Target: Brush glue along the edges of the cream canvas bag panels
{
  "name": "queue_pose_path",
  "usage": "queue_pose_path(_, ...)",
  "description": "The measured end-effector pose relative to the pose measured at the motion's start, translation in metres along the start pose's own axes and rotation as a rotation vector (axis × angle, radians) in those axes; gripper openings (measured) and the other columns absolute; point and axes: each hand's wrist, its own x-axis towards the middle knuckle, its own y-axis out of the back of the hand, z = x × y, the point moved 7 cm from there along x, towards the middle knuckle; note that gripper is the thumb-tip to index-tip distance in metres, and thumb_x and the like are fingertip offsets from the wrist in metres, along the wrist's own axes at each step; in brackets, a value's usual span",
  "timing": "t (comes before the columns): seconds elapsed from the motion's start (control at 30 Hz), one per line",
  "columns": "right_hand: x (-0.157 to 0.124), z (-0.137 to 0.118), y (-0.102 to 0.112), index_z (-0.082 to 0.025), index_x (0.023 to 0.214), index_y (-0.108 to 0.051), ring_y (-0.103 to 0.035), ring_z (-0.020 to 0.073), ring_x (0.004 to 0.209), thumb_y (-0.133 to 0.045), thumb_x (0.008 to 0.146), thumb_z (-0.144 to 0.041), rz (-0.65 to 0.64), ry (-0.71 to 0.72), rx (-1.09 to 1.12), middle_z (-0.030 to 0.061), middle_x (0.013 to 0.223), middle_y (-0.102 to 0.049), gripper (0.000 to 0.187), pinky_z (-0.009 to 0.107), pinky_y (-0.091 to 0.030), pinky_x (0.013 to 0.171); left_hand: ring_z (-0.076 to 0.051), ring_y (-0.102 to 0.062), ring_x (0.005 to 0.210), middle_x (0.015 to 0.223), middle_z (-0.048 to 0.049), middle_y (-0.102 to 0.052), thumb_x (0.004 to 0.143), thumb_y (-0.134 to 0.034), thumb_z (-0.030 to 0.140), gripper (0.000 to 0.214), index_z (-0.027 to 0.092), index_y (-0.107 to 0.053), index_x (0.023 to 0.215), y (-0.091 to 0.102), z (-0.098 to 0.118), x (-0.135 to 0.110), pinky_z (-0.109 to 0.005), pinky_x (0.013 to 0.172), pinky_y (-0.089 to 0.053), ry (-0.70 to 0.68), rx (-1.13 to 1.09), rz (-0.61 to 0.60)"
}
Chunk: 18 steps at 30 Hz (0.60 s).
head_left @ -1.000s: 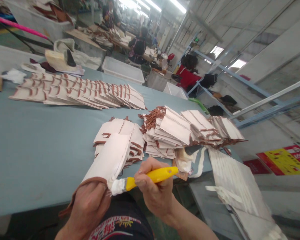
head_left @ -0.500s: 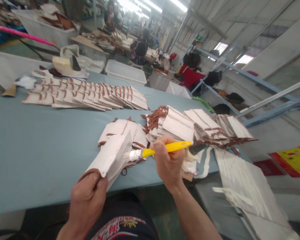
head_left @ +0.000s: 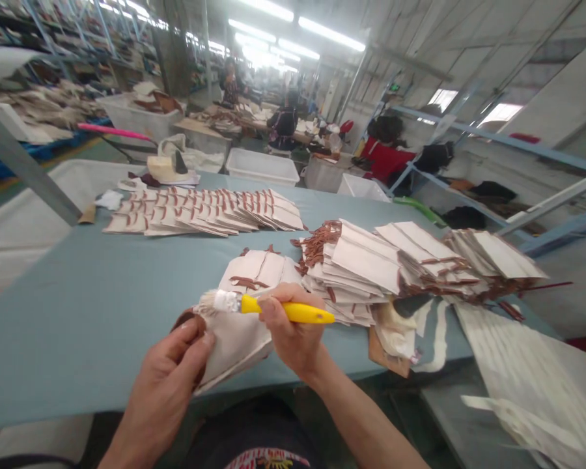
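Observation:
My left hand point(head_left: 168, 365) is closed on the near left end of a cream-coloured fabric or leather piece point(head_left: 241, 342), where a brown edge curls over by the fingers. A paintbrush point(head_left: 293, 311) with a yellow handle is gripped in my right hand point(head_left: 295, 335). Its pale bristles touch the piece's upper left edge, close to my left fingertips, and white stuff coats the ferrule. Just behind lies a small pile of similar cream pieces point(head_left: 261, 267) with brown strips. To the right of my right hand is a taller stack point(head_left: 361, 260) with brown loops at its left side.
Overlapping cream pieces with brown edges point(head_left: 200, 212) form a long row at the back of the blue-grey table point(head_left: 102, 312). More stacks point(head_left: 420, 251) stand to the right. White bins point(head_left: 261, 166) are beyond the table; a person point(head_left: 284, 124) sits farther back.
The brush has moved left, from the piece's right side to its edge by my left hand. The piece has turned from standing tilted up to lying flatter. The camera view has shifted too.

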Motion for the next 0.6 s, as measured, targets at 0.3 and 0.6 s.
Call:
queue_pose_path(0.3, 0.000, -0.042, 0.021, -0.024, 0.080, -0.070, -0.069, 0.0131, 0.052, -0.067, 0.107, -0.025, -0.055, 0.248, -0.165, -0.0010, 0.065, -0.076, 0.028, 0.024, -0.058, 0.054, -0.025, -0.075, 0.072, 0.083, -0.0001, -0.082, 0.059, -0.096, 0.036, 0.068, 0.020, -0.079, 0.123, -0.014, -0.007, -0.026, -0.030, 0.064, -0.060, 0.282, -0.341, 0.012)
queue_pose_path(0.6, -0.022, -0.059, -0.009, -0.024, 0.092, -0.071, -0.071, 0.0109, 0.055, -0.070, 0.108, -0.024, -0.133, 0.417, -0.091, -0.0020, 0.072, -0.079, 0.016, 0.021, -0.060, 0.059, -0.020, -0.061, 0.056, 0.062, 0.0025, -0.069, 0.065, -0.092, 0.050, 0.051, 0.020, -0.083, 0.106, -0.019, 0.006, -0.025, -0.027, 0.050, -0.050, 0.090, -0.059, -0.063)
